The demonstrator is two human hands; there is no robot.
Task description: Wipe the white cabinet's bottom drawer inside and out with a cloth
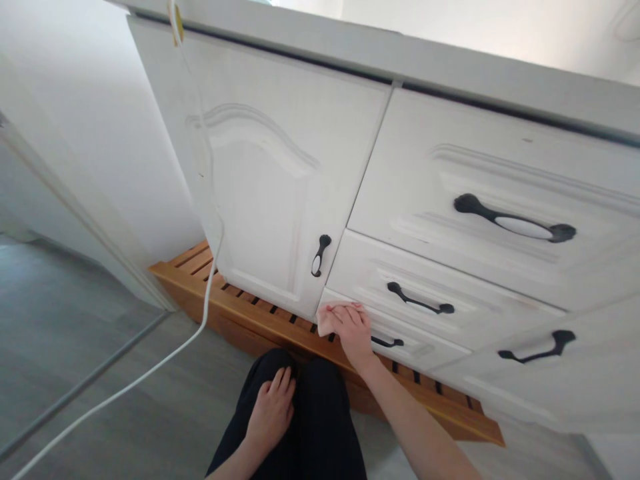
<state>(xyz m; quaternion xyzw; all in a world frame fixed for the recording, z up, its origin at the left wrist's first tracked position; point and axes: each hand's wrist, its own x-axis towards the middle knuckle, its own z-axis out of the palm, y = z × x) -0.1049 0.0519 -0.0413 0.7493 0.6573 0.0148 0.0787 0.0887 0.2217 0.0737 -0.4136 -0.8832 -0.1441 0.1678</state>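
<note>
1. Pale pink and soft-looking, a small cloth lies bunched at the left end of the lowest drawer, just above the slatted wooden platform.
2. Its visible edge is creased and uneven; the rest is hidden under the fingers.
3. The right hand is closed over the cloth, fingers bent and near one another, holding it against the white drawer front. How the thumb grips cannot be made out.
4. The left hand rests loosely on the dark-trousered left leg, its fingers lightly bent, close together and around nothing.
5. A black handle shows just right of the right hand, partly covered by it.
</note>
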